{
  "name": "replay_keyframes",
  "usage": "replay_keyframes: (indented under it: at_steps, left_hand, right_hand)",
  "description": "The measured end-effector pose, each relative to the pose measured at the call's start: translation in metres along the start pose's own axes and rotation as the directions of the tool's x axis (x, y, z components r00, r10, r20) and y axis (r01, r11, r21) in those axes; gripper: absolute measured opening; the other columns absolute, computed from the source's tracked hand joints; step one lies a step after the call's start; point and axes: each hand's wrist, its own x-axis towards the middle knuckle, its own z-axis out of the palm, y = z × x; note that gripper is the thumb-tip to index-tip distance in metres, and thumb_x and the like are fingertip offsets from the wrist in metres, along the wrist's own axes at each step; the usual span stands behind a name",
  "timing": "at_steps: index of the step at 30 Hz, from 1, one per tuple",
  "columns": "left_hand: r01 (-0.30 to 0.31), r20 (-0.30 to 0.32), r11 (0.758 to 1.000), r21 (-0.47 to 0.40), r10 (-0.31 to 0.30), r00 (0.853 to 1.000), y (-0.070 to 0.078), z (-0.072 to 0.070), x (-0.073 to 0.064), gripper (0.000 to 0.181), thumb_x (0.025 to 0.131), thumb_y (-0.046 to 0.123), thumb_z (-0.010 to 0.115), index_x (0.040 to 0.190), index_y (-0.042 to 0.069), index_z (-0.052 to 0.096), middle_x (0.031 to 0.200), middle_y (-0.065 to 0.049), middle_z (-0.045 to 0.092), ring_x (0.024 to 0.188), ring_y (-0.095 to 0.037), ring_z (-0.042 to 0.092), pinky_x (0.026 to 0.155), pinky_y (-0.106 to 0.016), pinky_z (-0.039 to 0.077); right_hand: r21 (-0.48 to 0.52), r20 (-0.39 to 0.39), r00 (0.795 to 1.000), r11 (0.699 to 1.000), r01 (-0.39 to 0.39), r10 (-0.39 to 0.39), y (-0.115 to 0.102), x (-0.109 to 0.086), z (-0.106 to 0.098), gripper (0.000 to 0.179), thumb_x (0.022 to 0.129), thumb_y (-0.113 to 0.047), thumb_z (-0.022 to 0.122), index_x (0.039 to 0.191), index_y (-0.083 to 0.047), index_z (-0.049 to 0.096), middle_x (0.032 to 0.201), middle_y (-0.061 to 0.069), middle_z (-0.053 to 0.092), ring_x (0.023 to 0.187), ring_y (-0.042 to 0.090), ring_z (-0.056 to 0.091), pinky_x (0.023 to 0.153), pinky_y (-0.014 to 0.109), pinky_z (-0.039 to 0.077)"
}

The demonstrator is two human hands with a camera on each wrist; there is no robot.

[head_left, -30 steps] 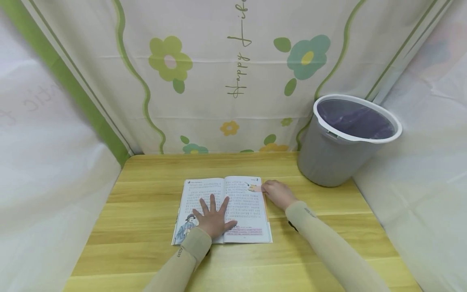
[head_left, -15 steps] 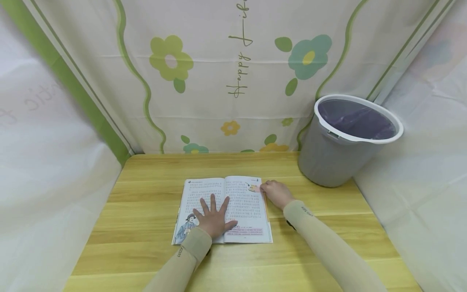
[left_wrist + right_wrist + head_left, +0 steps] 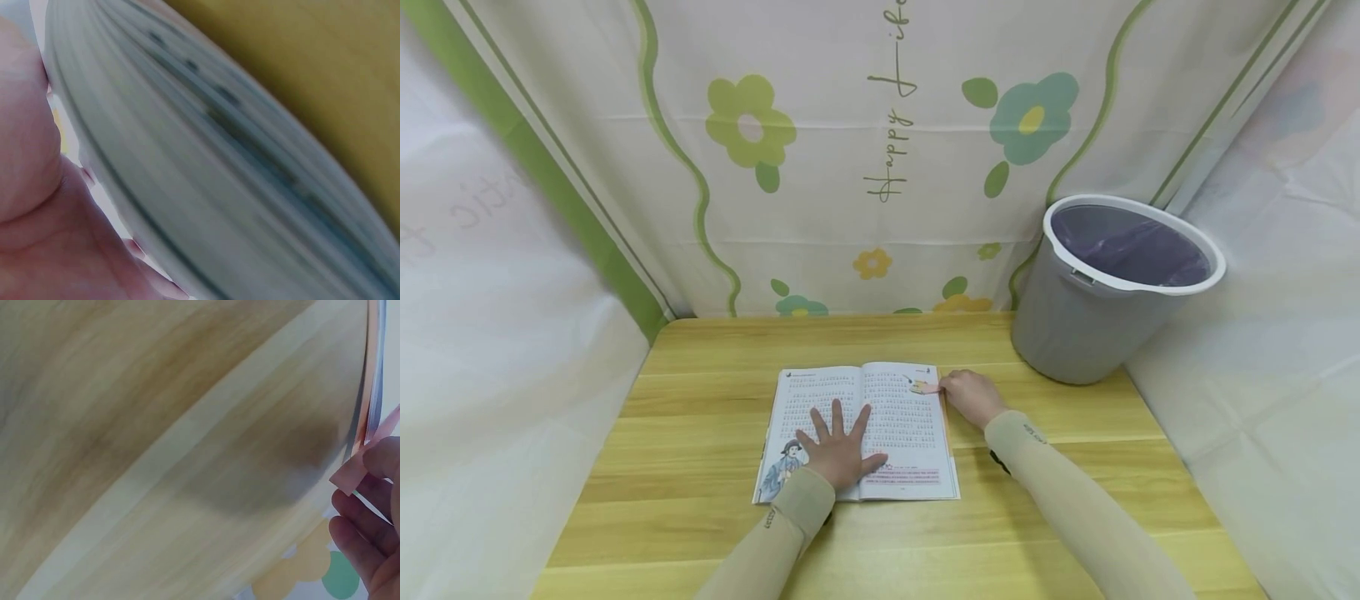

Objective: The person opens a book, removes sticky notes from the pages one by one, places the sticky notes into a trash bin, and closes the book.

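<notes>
An open book lies on the wooden table, with printed text on both pages and a drawn figure in a hat at lower left. My left hand rests on it across the middle fold, fingers spread; in the left wrist view the palm is beside the thick page edges. At the right page's upper outer edge, my right hand pinches a pink paper strip. In the right wrist view, thumb and fingers hold the pink strip, whose end sticks out between them.
A grey bin with a white rim and a dark liner stands at the table's back right. A flower-patterned curtain hangs behind the wooden table, with white cloth on both sides.
My right hand went slightly left toward the page, then back right. More of the pink strip shows now than half a second ago. My left hand has stayed in place.
</notes>
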Motion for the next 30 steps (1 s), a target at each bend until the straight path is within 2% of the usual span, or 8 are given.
replay_keyframes:
  at_steps: [6,13,22,26,28,30]
  left_hand:
    - [-0.003,-0.010,1.000,-0.009,0.002,1.000,-0.001,0.000,-0.001,0.090,0.088,0.076,0.044,0.160,0.031,0.014,0.162,-0.027,0.002,0.139,-0.063,0.001,0.098,-0.083,0.012]
    - [0.001,-0.018,1.000,-0.014,-0.001,1.000,-0.002,0.005,0.003,0.092,0.087,0.078,0.044,0.160,0.033,0.013,0.162,-0.026,0.000,0.139,-0.063,-0.001,0.097,-0.084,0.010]
    - [-0.008,-0.023,1.000,-0.018,0.008,1.000,-0.002,0.005,0.004,0.092,0.087,0.078,0.045,0.160,0.033,0.012,0.162,-0.026,0.000,0.139,-0.063,-0.002,0.097,-0.084,0.010]
    - [-0.009,-0.022,1.000,-0.026,0.009,1.000,-0.002,0.006,0.003,0.092,0.087,0.076,0.046,0.160,0.032,0.012,0.162,-0.027,0.000,0.138,-0.063,-0.002,0.097,-0.084,0.009]
    - [-0.007,-0.023,1.000,-0.023,0.007,1.000,-0.002,0.007,0.003,0.093,0.087,0.077,0.046,0.160,0.032,0.011,0.162,-0.027,-0.001,0.138,-0.063,-0.002,0.097,-0.084,0.009]
    - [-0.006,-0.027,1.000,-0.019,0.006,1.000,-0.003,0.007,0.003,0.093,0.087,0.076,0.046,0.160,0.032,0.011,0.161,-0.027,0.000,0.138,-0.064,-0.001,0.097,-0.084,0.009]
  right_hand:
    - [0.052,-0.016,0.999,0.998,-0.038,0.039,0.004,-0.002,-0.003,0.012,0.089,-0.007,0.071,0.099,-0.010,0.077,0.095,0.007,0.074,0.086,0.022,0.071,0.076,0.035,0.058]
    - [0.106,-0.038,0.997,0.992,-0.068,0.073,0.004,-0.007,-0.028,0.014,0.090,-0.004,0.070,0.102,-0.006,0.076,0.100,0.009,0.074,0.091,0.026,0.071,0.078,0.038,0.058]
    - [0.110,-0.172,0.983,0.993,-0.039,0.058,0.017,-0.022,-0.070,0.017,0.091,0.000,0.067,0.106,-0.004,0.076,0.101,0.012,0.074,0.089,0.029,0.071,0.072,0.041,0.058]
    - [0.108,-0.285,0.958,0.994,-0.015,0.045,0.028,-0.030,-0.102,0.018,0.089,0.001,0.067,0.104,-0.003,0.075,0.097,0.013,0.074,0.085,0.030,0.070,0.068,0.043,0.058]
    - [0.082,-0.359,0.933,0.997,0.009,0.021,0.034,-0.033,-0.121,0.017,0.087,0.001,0.068,0.102,-0.003,0.075,0.095,0.013,0.074,0.082,0.031,0.070,0.068,0.044,0.058]
    - [0.041,-0.435,0.900,0.998,0.038,-0.016,0.041,-0.037,-0.139,0.016,0.086,0.002,0.070,0.100,-0.002,0.075,0.092,0.012,0.074,0.081,0.031,0.069,0.068,0.045,0.057]
